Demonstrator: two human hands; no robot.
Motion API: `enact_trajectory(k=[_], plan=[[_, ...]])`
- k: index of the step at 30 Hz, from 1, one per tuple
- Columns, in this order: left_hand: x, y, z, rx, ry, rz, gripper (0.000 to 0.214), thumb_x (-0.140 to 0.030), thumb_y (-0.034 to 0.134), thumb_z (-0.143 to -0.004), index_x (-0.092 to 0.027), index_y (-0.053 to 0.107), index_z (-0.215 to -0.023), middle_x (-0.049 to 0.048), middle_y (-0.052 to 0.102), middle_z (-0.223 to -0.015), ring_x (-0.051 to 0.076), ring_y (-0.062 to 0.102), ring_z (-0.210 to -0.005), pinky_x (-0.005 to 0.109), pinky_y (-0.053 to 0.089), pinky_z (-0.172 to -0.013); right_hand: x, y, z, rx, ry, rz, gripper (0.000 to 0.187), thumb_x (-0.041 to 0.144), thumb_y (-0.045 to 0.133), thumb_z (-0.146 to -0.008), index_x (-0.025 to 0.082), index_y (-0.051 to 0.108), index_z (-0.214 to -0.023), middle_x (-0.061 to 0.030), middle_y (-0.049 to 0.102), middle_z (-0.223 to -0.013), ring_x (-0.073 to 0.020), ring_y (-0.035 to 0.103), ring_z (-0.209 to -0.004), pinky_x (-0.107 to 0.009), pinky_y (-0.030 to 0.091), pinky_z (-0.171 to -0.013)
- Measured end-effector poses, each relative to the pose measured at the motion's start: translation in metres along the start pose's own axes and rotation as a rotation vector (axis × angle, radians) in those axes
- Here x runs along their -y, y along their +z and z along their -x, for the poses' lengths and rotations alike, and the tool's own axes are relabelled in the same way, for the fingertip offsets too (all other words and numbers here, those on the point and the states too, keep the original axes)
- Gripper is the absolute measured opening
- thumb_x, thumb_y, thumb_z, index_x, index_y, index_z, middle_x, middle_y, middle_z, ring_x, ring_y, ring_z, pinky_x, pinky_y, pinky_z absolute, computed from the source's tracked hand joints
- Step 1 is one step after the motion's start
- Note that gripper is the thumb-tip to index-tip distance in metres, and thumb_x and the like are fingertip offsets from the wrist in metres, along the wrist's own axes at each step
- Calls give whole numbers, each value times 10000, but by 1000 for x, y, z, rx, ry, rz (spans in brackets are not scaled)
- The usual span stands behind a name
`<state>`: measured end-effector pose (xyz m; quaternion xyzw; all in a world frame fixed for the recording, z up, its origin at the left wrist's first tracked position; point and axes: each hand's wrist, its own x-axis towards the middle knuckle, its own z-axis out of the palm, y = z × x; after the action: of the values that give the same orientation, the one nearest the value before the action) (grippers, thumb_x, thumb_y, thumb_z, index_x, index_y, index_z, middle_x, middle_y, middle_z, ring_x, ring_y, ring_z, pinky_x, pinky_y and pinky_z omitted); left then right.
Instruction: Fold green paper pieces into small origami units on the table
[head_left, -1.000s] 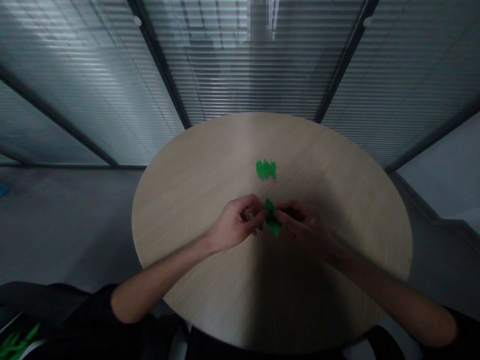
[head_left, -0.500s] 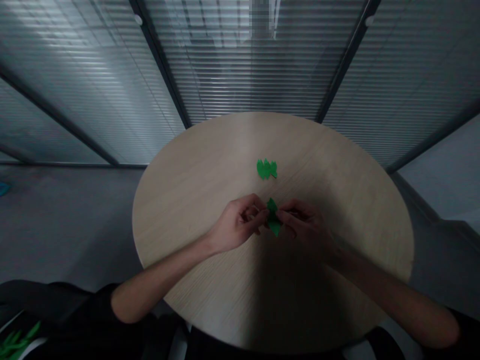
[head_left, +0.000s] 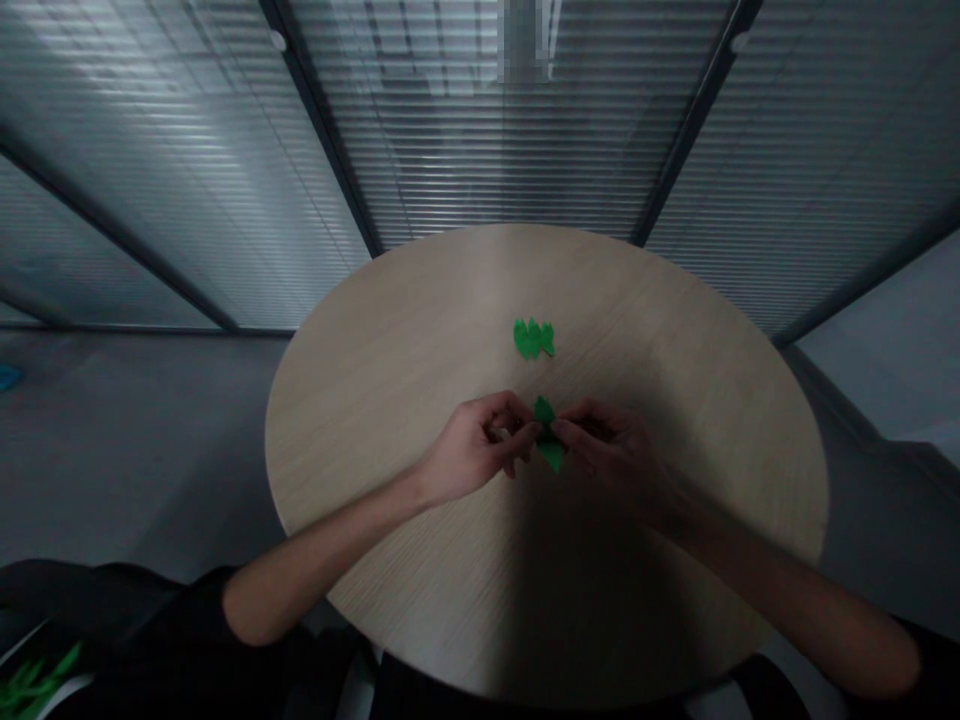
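Note:
A small green leaf-shaped piece (head_left: 552, 458) with pointed ends is pinched between my two hands, over the middle of the round table. My left hand (head_left: 469, 448) grips its left edge between thumb and fingertips. On the opposite edge, my right hand (head_left: 619, 448) has its thumb and forefinger closed, with the rest of the hand in shadow. The middle of the piece looks dark and folded or creased, partly hidden by the fingertips. Just beyond my hands lie several flat green leaf shapes (head_left: 532, 339), side by side and touching or overlapping.
The pale wooden table (head_left: 360, 400) has a curved edge and stands close to glass partitions with blinds (head_left: 502, 170). At the lower left, more green pieces (head_left: 41, 680) sit in a dark holder with a pale rim. A blue object (head_left: 9, 377) is on the floor.
The fingers of my left hand have shifted very slightly around the green leaf-shaped piece. Both hands keep their pinch, and the leaf shapes on the table have not moved.

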<state>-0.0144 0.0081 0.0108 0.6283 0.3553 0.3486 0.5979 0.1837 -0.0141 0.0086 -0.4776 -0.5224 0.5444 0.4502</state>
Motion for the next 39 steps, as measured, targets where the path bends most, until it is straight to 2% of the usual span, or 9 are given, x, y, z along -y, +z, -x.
enact_trajectory(k=[16, 22, 27, 31, 36, 39], plan=[[-2, 1, -3, -32, -5, -58, 271, -395, 669, -897, -142, 582, -853, -41, 569, -548, 71, 520, -414, 150, 393, -379, -5, -1, -2, -18, 42, 22, 293, 478, 748, -795, 190, 700, -767, 18, 590, -601, -90, 456, -493, -215, 327, -431], [-4, -1, -4, -54, 11, -101, 253, -383, 656, -908, -145, 591, -849, -57, 531, -534, 60, 473, -402, 154, 347, -381, -4, -2, -3, -1, 24, 31, 301, 489, 733, -812, 191, 718, -853, 21, 582, -630, -91, 449, -495, -221, 324, -428], [1, -7, -9, -129, 78, -202, 231, -365, 658, -910, -146, 634, -840, -54, 494, -577, 69, 437, -481, 181, 331, -449, -9, -7, -10, -108, -83, 102, 301, 487, 683, -863, 191, 695, -915, 6, 600, -706, -107, 491, -559, -223, 360, -470], [14, -13, -17, -178, 150, -346, 195, -324, 671, -901, -141, 689, -836, -36, 495, -652, 89, 436, -576, 210, 332, -531, -18, -15, -19, -198, -225, 237, 273, 452, 645, -908, 182, 676, -938, -15, 638, -773, -128, 549, -640, -238, 421, -564], [30, -17, -28, -157, 191, -497, 204, -323, 665, -902, -146, 743, -838, -9, 564, -708, 110, 477, -627, 230, 358, -583, -25, -23, -30, -226, -316, 431, 260, 423, 598, -935, 172, 665, -947, 42, 520, -632, -109, 432, -536, -242, 327, -508], [36, -19, -32, -134, 165, -559, 212, -327, 664, -898, -144, 761, -853, 11, 612, -754, 120, 523, -656, 240, 381, -617, -27, -25, -35, -238, -305, 487, 261, 406, 588, -926, 160, 668, -965, 53, 490, -607, -110, 417, -528, -244, 313, -507]])
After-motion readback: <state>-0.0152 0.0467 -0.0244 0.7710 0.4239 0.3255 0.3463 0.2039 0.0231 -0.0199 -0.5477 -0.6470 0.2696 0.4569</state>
